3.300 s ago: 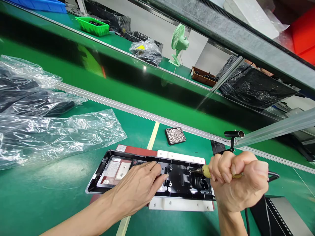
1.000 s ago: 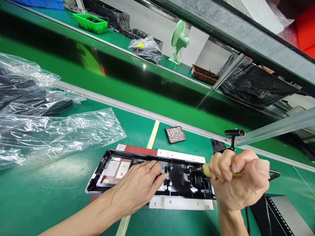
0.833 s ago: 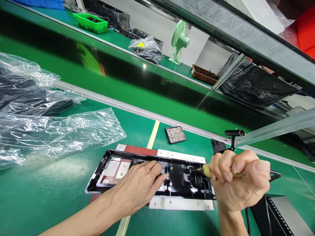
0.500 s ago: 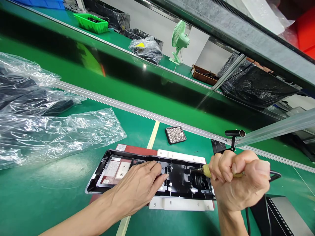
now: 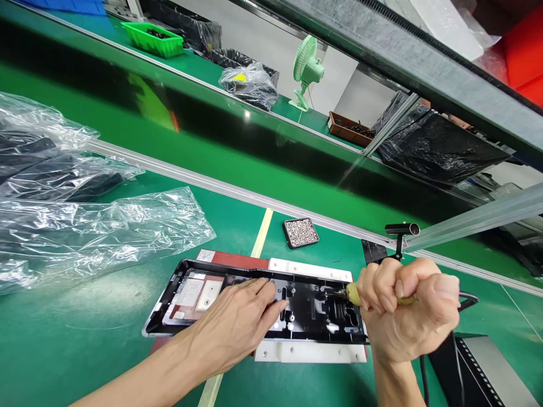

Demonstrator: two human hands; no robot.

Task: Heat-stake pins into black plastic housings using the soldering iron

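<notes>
A long black plastic housing point(image 5: 303, 299) lies open side up on a fixture with white blocks point(image 5: 292, 351) and a reddish-brown base. My left hand point(image 5: 244, 308) rests flat across its middle, fingers stretched out. In my right hand point(image 5: 409, 311), the fingers are wrapped round the yellowish handle of a corded soldering iron point(image 5: 352, 294). Its metal tip points left into the right part of the housing, at or close to the inner surface; exact contact is too small to tell. A clear window with a white label point(image 5: 190, 292) shows in the housing's left part.
A small black tray of tiny metal parts point(image 5: 301, 232) sits behind the housing. Clear plastic bags point(image 5: 106, 237) cover the left side. A metal rail point(image 5: 237, 189) runs behind, with a black tube holder point(image 5: 402, 229) at right. A grey-topped black box point(image 5: 483, 370) stands at lower right.
The whole view has shifted slightly. Both hands keep their places on the housing and the soldering iron, whose tip stays in about the same spot.
</notes>
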